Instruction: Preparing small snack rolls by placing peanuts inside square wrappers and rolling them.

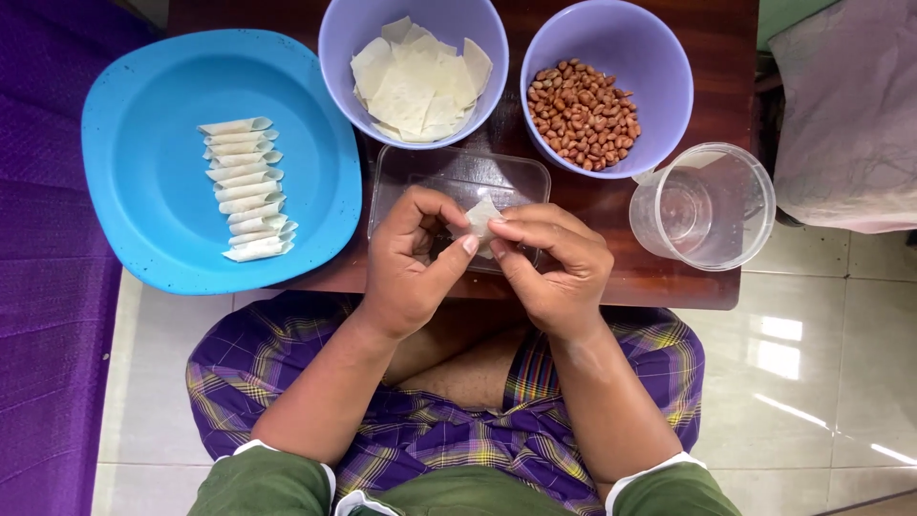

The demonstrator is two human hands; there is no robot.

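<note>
pinching a pale wrapper piece point(480, 222) between both hands point(482, 263).

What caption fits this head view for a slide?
Both hands, left and right, fold a pastry wrapper beside a plate of rolls.

Two hands, left point(406, 272) and right point(557, 268), on one wrapper point(480, 222). Two purple bowls: one of wrappers point(334, 43), one of peanuts point(669, 57). One blue plate point(143, 86), roughly ten rolls point(245, 188) stacked in a column there. One clear tray point(458, 172). One clear jug point(707, 205). One brown table point(726, 86). Loose wrappers in that bowl: too overlapped for a count. Peanuts: dozens, past counting.
</note>
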